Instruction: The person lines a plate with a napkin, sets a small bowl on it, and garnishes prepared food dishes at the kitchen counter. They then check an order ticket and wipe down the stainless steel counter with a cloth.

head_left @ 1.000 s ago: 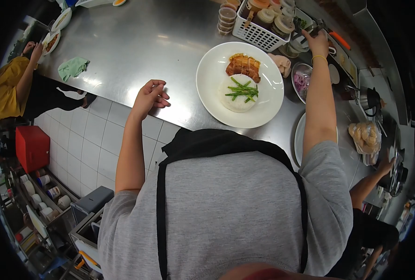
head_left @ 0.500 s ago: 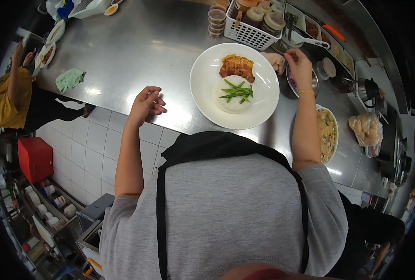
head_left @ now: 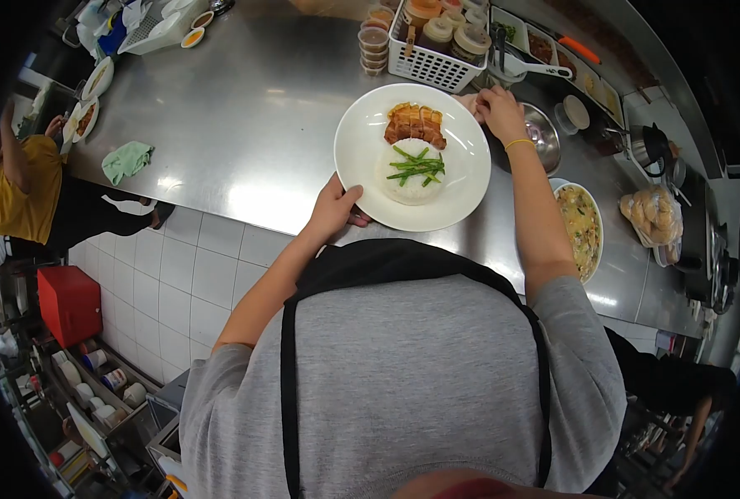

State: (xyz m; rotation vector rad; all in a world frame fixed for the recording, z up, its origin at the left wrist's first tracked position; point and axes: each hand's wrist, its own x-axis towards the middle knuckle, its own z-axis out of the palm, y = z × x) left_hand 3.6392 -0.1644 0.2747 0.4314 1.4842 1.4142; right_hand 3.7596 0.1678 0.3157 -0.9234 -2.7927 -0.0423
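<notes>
A grey shirt [head_left: 420, 374], black apron [head_left: 391, 259] and yellow wristband [head_left: 518, 142] are worn.

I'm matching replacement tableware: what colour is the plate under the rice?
The plate is white; the head view shows it best.

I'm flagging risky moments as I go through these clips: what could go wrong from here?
1. The left hand is at the edge of the white plate; if it tips the plate, the loose green strips could slide off the rice.
2. The right hand is close beside the metal bowl and might knock it.
3. The right forearm could brush the yellowish food alongside.
</notes>
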